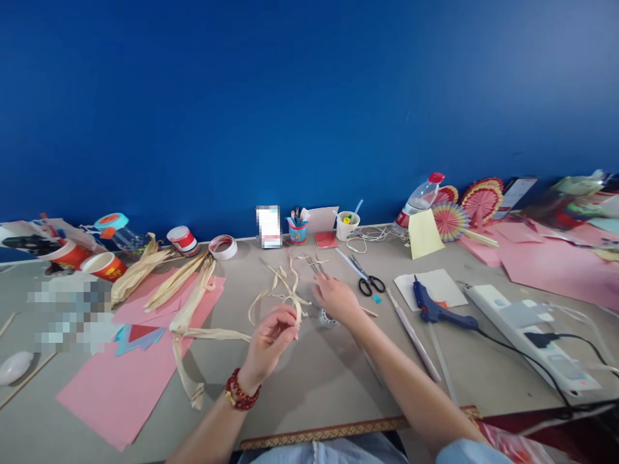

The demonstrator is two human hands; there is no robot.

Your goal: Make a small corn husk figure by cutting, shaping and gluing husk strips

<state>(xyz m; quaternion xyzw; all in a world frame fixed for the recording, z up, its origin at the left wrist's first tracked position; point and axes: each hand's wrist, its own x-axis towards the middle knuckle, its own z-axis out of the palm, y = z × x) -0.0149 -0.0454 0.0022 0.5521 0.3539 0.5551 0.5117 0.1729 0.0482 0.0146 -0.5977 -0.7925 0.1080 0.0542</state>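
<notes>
My left hand (273, 338), wearing red beads at the wrist, pinches a pale dried husk strip (298, 312) that curves up from the fingertips. Thin husk pieces (275, 280) lie loosely on the table just beyond it. My right hand (336, 298) reaches forward, palm down, its fingers stretched toward a slim pronged metal tool (316, 263); whether they touch it is unclear. Under that palm sits a small clear tape roll (327, 317), partly covered. Longer husks (188, 303) lie to the left, one reaching toward my left hand.
Pink paper sheets (120, 393) cover the left side. To the right lie black-handled scissors (371, 285), a craft knife (416, 341), a blue glue gun (438, 309) and a power strip (532, 338). Cups, a tape roll (223, 247) and a bottle (418, 203) line the blue wall.
</notes>
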